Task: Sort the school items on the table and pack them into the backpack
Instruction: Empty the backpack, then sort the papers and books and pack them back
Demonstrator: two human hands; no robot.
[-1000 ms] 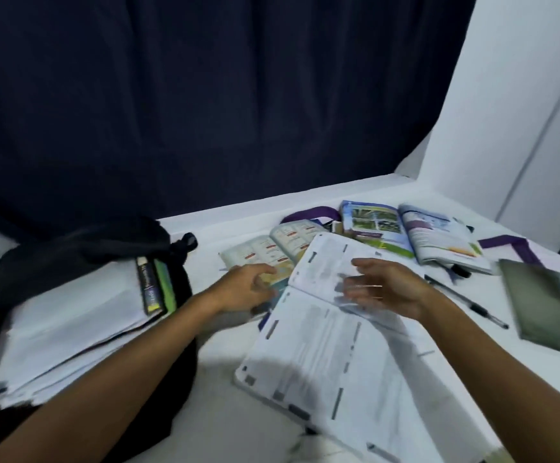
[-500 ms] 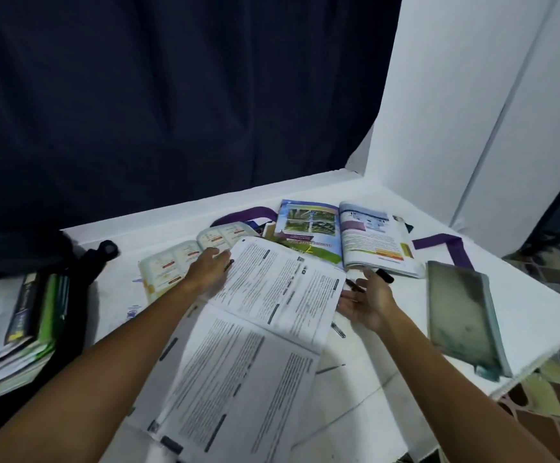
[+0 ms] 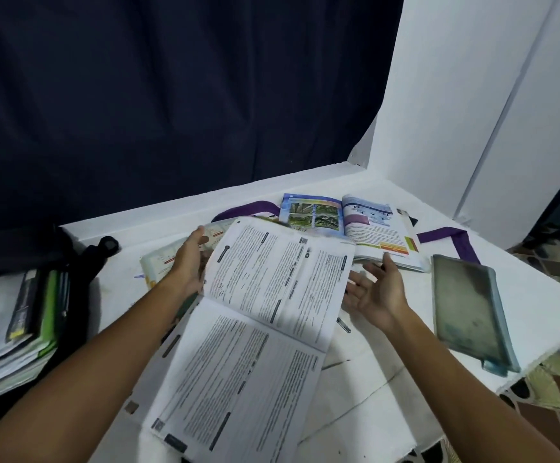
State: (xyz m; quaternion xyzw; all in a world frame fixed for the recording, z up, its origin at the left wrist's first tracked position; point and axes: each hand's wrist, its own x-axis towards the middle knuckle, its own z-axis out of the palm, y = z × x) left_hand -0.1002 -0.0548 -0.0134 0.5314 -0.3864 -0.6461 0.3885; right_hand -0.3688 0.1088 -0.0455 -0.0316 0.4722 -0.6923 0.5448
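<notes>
Open workbook (image 3: 265, 332) lies mid-table (image 3: 372, 379), far page lifted. Left hand (image 3: 190, 259) at its left edge, fingers straight (grip hidden behind page). Right hand (image 3: 374, 290) at right edge, palm up, fingers spread, holding nothing. Backpack (image 3: 81, 272) far left, books (image 3: 21, 322) inside.

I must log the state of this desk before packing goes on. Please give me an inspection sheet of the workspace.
Surface: white table, marked with thin lines near the front.
Job's things: open workbook, far half raised; open textbook; open booklet under the left hand; grey pouch at the right edge; backpack at left with books in it.
Clutter: purple strap; pen, mostly hidden.
Grippers: left hand at the workbook's left edge, grip unclear; right hand open, palm up, beside the page.
Cables: nothing seen.
Surroundings: dark curtain; white wall; patterned floor.
</notes>
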